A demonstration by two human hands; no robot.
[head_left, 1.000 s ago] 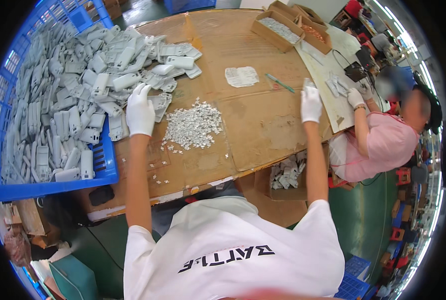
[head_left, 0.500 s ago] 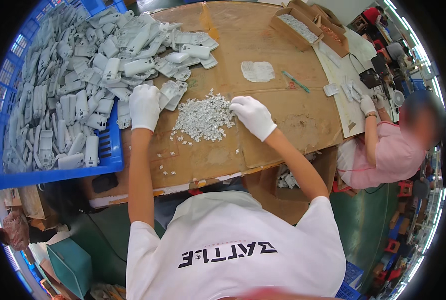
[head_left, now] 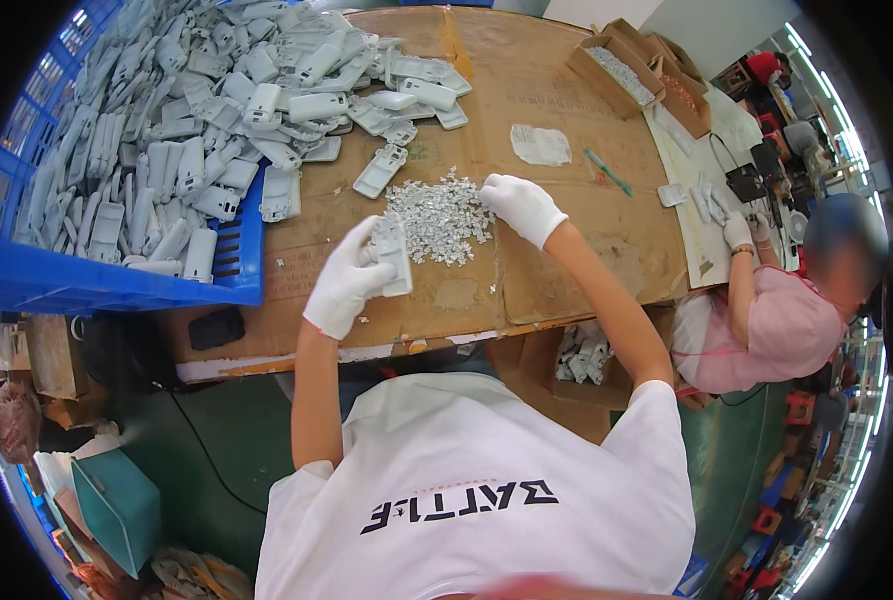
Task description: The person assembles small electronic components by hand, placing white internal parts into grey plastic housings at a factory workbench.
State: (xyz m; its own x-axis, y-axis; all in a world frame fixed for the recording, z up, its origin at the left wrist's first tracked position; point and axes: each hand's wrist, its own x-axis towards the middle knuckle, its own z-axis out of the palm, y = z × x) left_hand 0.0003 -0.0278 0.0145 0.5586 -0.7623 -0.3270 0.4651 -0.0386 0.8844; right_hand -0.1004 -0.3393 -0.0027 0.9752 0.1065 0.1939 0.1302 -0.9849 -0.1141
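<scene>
My left hand (head_left: 342, 288), in a white glove, grips an open white plastic housing (head_left: 394, 257) by its side, just above the cardboard-topped table. At the right edge of a pile of tiny silvery metal clips (head_left: 434, 228) is my right hand (head_left: 526, 210), also gloved. Its fingers are pinched together; whatever lies between them is too small or hidden to name. A single housing (head_left: 380, 171) lies behind the pile. Many more housings (head_left: 311, 108) spill from the blue crate (head_left: 116, 285) on the left.
A green pen (head_left: 608, 172) and a whitish paper scrap (head_left: 540, 144) lie beyond my right hand. Cardboard boxes of small parts (head_left: 614, 80) stand far right. A co-worker in pink (head_left: 776, 320) handles white parts there. A dark object (head_left: 216, 327) sits by the near edge.
My left hand has come back from the heap of housings toward me, now with a housing in it. My right hand stays pinched by the clip pile. The view has shifted slightly.
</scene>
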